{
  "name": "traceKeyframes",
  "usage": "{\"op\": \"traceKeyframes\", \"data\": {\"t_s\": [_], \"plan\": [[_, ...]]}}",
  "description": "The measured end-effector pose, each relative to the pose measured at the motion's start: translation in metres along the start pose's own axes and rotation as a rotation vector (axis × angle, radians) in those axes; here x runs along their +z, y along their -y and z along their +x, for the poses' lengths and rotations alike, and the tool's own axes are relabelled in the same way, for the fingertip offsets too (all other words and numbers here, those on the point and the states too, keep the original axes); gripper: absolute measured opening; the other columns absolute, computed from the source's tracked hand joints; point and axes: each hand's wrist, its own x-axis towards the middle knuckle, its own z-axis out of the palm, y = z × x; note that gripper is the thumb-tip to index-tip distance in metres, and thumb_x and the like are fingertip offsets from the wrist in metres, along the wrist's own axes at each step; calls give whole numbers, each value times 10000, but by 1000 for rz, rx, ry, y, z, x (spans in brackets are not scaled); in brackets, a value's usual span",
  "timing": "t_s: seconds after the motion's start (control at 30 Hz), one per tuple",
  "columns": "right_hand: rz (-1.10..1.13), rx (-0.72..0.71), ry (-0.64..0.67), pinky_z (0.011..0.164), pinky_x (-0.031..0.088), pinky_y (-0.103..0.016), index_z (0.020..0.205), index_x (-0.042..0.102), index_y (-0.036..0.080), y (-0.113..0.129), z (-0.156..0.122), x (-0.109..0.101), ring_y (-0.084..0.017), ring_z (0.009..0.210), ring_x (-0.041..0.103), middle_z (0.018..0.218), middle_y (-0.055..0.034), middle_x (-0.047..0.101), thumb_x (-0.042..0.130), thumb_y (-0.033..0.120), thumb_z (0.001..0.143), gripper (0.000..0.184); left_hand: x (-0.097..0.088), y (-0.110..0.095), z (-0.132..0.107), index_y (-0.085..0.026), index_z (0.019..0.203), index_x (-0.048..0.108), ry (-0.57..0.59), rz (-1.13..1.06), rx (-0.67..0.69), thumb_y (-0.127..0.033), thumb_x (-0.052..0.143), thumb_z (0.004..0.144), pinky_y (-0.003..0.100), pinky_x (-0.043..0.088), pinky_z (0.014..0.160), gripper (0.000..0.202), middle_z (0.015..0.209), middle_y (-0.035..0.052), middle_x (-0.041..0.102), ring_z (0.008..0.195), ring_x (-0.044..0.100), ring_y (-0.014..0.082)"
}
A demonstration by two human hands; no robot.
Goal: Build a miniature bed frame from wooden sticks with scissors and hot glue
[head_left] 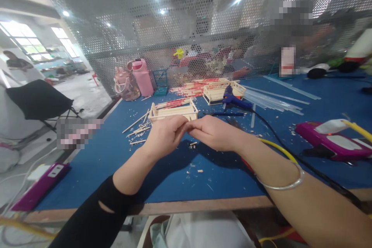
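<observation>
My left hand (167,133) and my right hand (213,131) meet above the near side of a small pale frame made of wooden sticks (174,112). Both have their fingers pinched together, fingertips touching. Whatever lies between them is hidden by the fingers. Just behind the hands, the frame has short corner posts and long rails; its near edge is partly covered by my left hand. A second stick frame (221,93) stands farther back on the right. Beside it rests a blue glue gun (236,101), its black cord running right.
Loose sticks (139,130) and crumbs lie left of the frame on the blue tabletop (116,178). Behind are red-marked sticks (200,86), clear glue sticks (270,100) and a pink bottle (142,77). Purple power strips (328,139) sit right and left. A perforated metal screen backs the table.
</observation>
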Motion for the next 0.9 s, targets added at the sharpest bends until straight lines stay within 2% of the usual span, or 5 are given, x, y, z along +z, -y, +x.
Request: {"op": "traceKeyframes", "data": {"t_s": [0.2, 0.4, 0.57, 0.8, 0.9], "plan": [[-213, 425, 314, 491, 295, -246, 635, 588, 184, -16, -5, -12, -109, 503, 454, 558, 10, 556, 620, 209, 727, 101, -2, 15, 0, -167, 771, 619, -173, 66, -203, -279, 435, 889, 213, 362, 538, 245, 622, 3, 629, 541, 526, 113], [-201, 261, -274, 577, 353, -258, 823, 667, 199, -18, -5, -14, -145, 662, 548, 765, -21, 649, 651, 423, 723, 245, 11, 12, 0, -173, 738, 628, -32, 26, -323, -295, 458, 877, 223, 360, 545, 252, 583, -12, 617, 536, 530, 118], [-205, 18, -272, 644, 367, -260, 798, 698, 173, -18, 3, 5, -148, 698, 577, 745, -35, 686, 591, 281, 811, 152, 19, 13, -2, -167, 715, 630, 20, -45, -350, -287, 474, 879, 215, 375, 538, 257, 575, -17, 623, 526, 535, 110], [-153, 19, -399, 636, 389, -254, 752, 716, 175, -30, 7, 13, -146, 680, 605, 749, -37, 715, 604, 223, 806, 133, 18, 17, -4, -164, 873, 693, 120, 110, -126, -261, 498, 880, 291, 444, 682, 218, 869, 82, 699, 832, 616, 204], [-70, -11, -426, 628, 397, -241, 744, 711, 179, -29, 7, 15, -135, 667, 604, 733, -26, 711, 615, 226, 795, 118, 18, 15, -4, -146, 838, 684, 166, 64, -141, -242, 510, 868, 285, 432, 654, 201, 792, 74, 687, 748, 601, 186]]}}
